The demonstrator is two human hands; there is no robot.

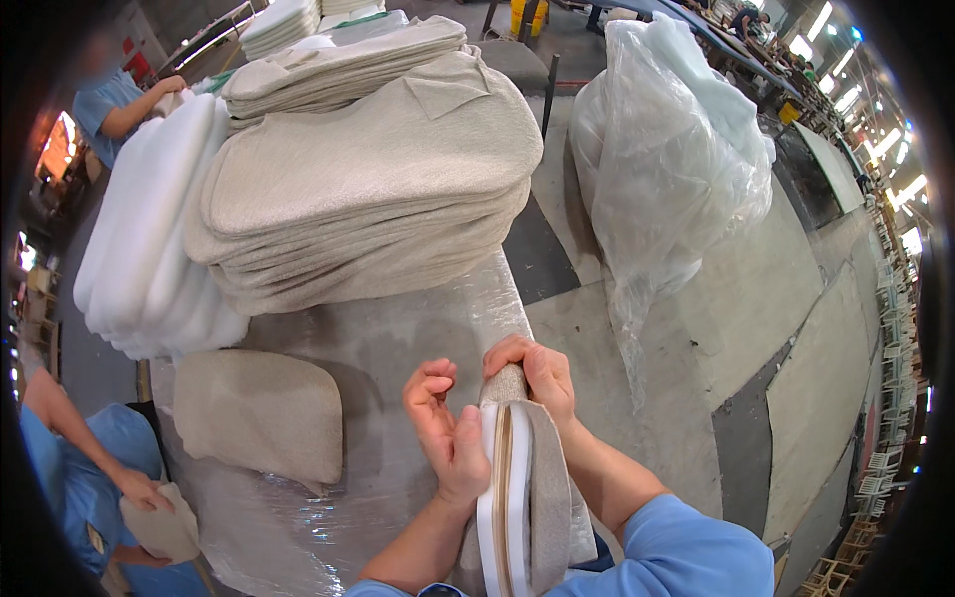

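I am viewing a zippered cushion cover lying lengthwise, near to far: right hand gripping its far end, left hand hanging leftward alongside, fingers loose, empty.

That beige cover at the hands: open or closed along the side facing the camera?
Open. The beige cover is parted, with white padding showing along the gap.

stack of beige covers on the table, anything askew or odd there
Slightly: the beige stack has uneven edges, its lower layers sagging out of line. A flap of fabric lies across the far right of its top, breaking the smooth surface. No visible spill.
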